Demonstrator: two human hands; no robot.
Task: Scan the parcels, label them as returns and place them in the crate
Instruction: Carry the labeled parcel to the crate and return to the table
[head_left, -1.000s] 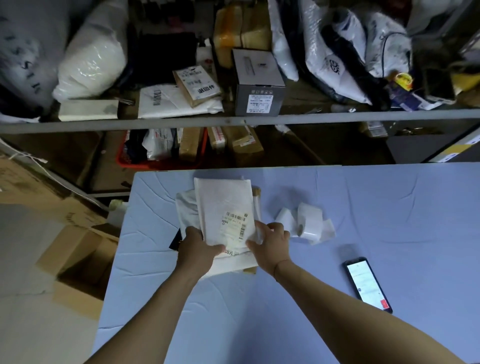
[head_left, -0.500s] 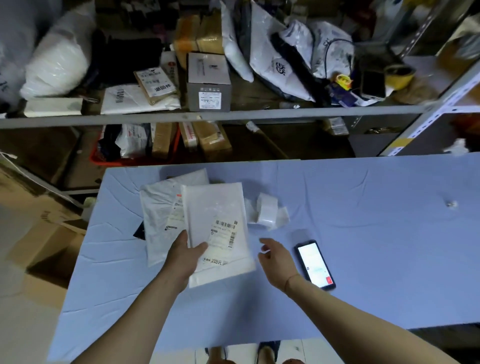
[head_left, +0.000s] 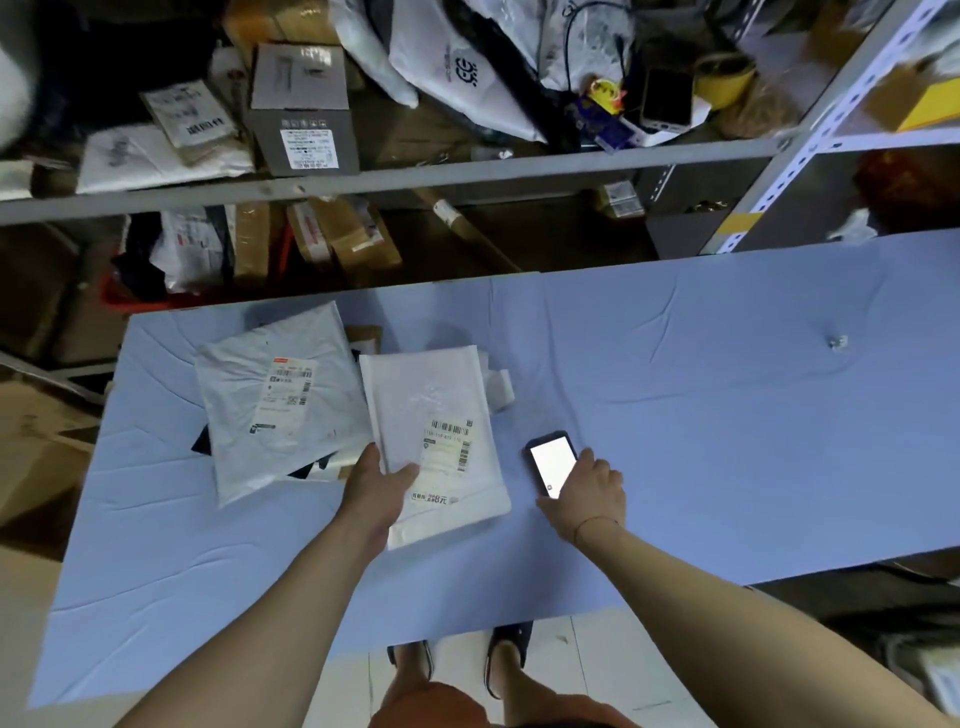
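Left hand (head_left: 375, 493): fingers grip white padded barcode-labelled mailer (head_left: 434, 441), centre of blue cloth-covered tabletop (head_left: 727, 415). Right hand (head_left: 587, 491): fingers curled round lit black smartphone (head_left: 551, 464), 3 o'clock of mailer. Crumpled white poly parcel (head_left: 275, 400): 10 o'clock.

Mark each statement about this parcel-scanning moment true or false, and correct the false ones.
1. The left hand grips the white padded mailer. True.
2. The right hand rests on the roll of labels. False: it is on the smartphone, whose screen is lit.
3. The grey poly mailer lies left of the padded mailer. True.
4. The tablecloth is red. False: it is light blue.
5. The padded mailer's barcode label faces up. True.
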